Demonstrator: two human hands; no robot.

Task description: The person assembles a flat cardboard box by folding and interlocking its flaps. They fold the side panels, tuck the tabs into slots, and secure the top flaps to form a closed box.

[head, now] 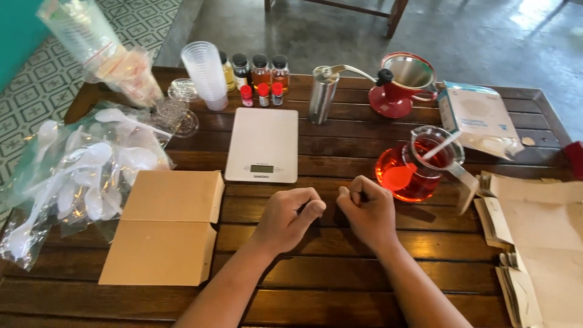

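Observation:
My left hand and my right hand rest as loose fists side by side on the dark wooden table, near its middle. Neither holds anything. A white digital scale lies just beyond my left hand. A glass jug of red liquid with a white stirrer in it stands just right of my right hand. Two flat brown cardboard boxes lie left of my left hand.
A bag of white plastic spoons lies at the left. At the back stand stacked clear cups, small bottles, a steel hand grinder, a red dripper and a filter pack. Brown paper bags lie right.

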